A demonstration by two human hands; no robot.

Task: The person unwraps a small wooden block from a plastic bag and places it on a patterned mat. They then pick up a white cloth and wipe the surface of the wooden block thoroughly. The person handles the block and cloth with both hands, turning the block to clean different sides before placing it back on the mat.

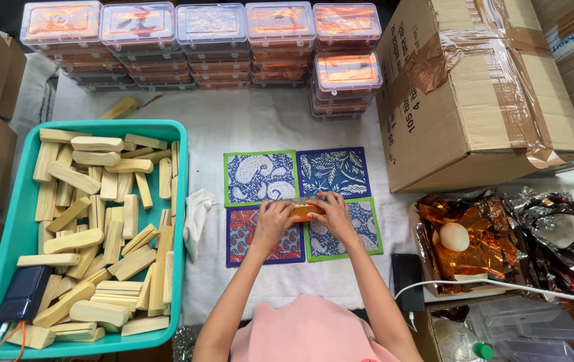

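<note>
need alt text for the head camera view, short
Seen from above, a person's left hand and right hand hold a small orange-wrapped item over four patterned cloth squares. A teal tray of wooden pieces lies left, a cardboard box right.

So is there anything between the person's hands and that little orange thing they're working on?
Nothing visible. The left hand and right hand both touch the small orange item, fingers closed on its ends, above the four patterned cloth squares.
</note>
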